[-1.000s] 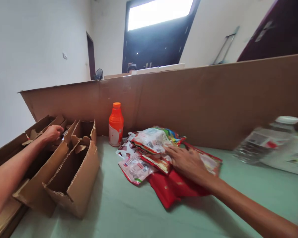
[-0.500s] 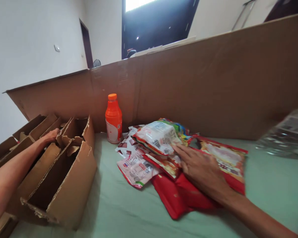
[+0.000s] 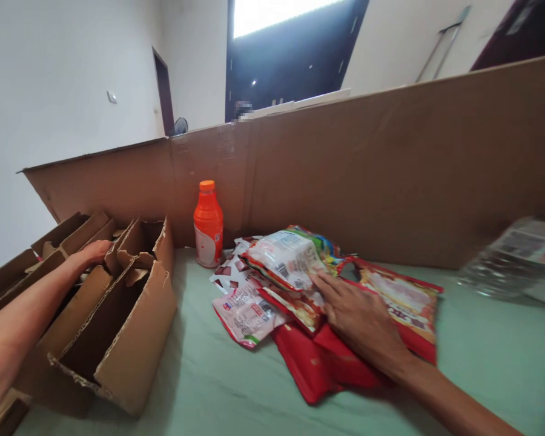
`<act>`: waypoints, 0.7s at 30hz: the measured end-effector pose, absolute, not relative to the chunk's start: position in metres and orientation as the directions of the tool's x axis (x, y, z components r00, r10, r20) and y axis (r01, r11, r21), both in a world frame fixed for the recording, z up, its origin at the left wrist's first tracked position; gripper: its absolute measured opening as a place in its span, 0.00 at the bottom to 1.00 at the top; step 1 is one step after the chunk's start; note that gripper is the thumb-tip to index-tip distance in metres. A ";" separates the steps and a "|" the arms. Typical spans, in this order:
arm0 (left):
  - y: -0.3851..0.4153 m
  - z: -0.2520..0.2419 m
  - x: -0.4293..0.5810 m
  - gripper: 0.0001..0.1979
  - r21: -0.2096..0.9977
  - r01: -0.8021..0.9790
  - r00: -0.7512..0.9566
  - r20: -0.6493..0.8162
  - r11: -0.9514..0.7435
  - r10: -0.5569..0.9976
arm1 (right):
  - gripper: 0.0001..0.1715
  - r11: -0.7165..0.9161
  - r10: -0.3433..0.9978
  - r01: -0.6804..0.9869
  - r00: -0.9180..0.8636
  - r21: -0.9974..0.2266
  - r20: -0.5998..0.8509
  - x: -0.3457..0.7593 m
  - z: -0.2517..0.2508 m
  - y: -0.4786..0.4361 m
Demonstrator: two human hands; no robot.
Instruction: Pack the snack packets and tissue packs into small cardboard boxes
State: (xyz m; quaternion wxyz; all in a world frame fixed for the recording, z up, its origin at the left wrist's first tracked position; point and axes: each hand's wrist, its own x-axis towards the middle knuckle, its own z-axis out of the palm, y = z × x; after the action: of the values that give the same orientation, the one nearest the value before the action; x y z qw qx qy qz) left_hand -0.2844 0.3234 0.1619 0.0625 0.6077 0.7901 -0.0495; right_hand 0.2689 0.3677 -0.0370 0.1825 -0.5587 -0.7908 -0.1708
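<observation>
The left hand [image 3: 96, 251] reaches down among the open cardboard boxes [image 3: 138, 345] on the left; its fingers are hidden by the cardboard, so I cannot tell whether they grip anything. The right hand [image 3: 366, 315] is open and palm down, its fingers outstretched over a pile of packets, with the fingertips touching the edge of a white packet [image 3: 279, 257] on top. Under that hand and toward the near side lies a red packet [image 3: 300, 363], and a pink-and-white packet [image 3: 247, 318] sits at the pile's left. A larger red packet with a pale picture panel [image 3: 402, 297] lies to the right of the hand. An orange bottle [image 3: 208, 224] stands upright between the boxes and the pile, near a long cardboard panel [image 3: 345, 175]. At the right edge of the green counter [image 3: 218, 393] is a blurred clear bottle [image 3: 504, 260].
</observation>
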 end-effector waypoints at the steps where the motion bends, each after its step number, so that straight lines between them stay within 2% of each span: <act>1: 0.321 0.167 -0.283 0.18 -0.030 0.964 -0.265 -0.152 0.263 0.952 | 0.31 0.325 0.826 0.944 -0.313 0.057 0.470 0.268 -0.036 0.367; 4: 0.304 0.186 -0.280 0.18 -0.075 0.964 -0.262 -0.159 0.253 0.952 | 0.32 0.347 0.826 0.937 -0.325 0.040 0.461 0.269 -0.038 0.368; 8: 0.265 0.204 -0.279 0.17 -0.063 0.986 -0.162 -0.206 0.152 0.965 | 0.30 0.383 0.825 0.924 -0.341 -0.002 0.451 0.280 -0.034 0.377; 10: 0.245 0.201 -0.279 0.16 -0.061 0.992 -0.119 -0.196 0.109 0.973 | 0.27 0.391 0.812 0.920 -0.334 -0.022 0.478 0.282 -0.016 0.382; 13: 0.224 0.184 -0.279 0.15 -0.067 0.995 -0.088 -0.134 0.079 0.987 | 0.24 0.414 0.749 0.907 -0.288 -0.082 0.596 0.258 0.036 0.379; 15: 0.219 0.170 -0.280 0.15 -0.059 0.995 -0.085 -0.077 0.081 0.993 | 0.22 0.566 0.678 0.812 -0.359 -0.144 0.642 0.214 0.082 0.366; 17: 0.219 0.159 -0.280 0.15 -0.043 0.994 -0.099 -0.025 0.098 0.995 | 0.20 0.742 0.581 0.647 -0.490 -0.175 0.650 0.149 0.125 0.348; 19: 0.221 0.151 -0.281 0.16 -0.024 0.992 -0.125 0.010 0.125 0.992 | 0.20 0.877 0.431 0.460 -0.629 -0.138 0.647 0.072 0.159 0.331; 21: 0.223 0.147 -0.282 0.16 -0.004 0.989 -0.145 0.028 0.145 0.989 | 0.19 0.941 0.321 0.321 -0.751 -0.106 0.578 -0.006 0.183 0.321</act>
State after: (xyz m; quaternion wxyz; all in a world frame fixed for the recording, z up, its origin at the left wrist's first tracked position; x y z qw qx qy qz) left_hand -0.2821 0.2226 0.1466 -0.0120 0.6537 0.7566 0.0074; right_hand -0.0058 0.3212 0.1831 0.3086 -0.1715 -0.9356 -0.0002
